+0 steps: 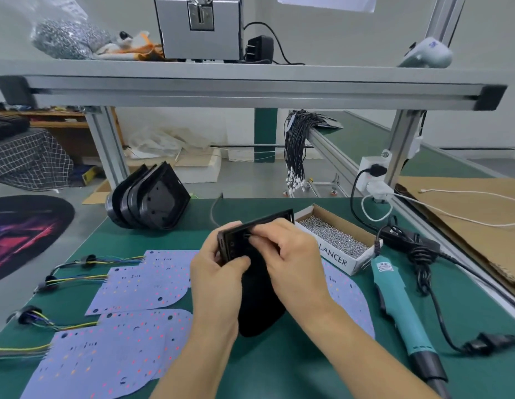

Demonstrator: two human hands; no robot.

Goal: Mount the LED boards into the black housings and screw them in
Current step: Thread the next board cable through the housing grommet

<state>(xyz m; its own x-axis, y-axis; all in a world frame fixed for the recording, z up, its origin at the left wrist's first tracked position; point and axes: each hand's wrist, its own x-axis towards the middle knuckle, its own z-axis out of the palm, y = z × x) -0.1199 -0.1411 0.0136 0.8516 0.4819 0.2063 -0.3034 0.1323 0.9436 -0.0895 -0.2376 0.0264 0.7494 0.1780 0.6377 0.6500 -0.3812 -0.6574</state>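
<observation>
Above green mat, both hands, left hand [218, 272] and right hand [290, 254], grip matte black housing [259, 298], rounded end down.

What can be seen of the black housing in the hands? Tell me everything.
The black housing looks like matte moulded plastic, flat-ended at the top and rounded at the bottom. It is held tilted above the green mat, its rectangular end up and away from the camera, its rounded end low. The left hand grips its left edge, thumb across the front; the right hand pinches at the upper rim. Small holes show near the top-left corner. No LED board is seen in it.
</observation>
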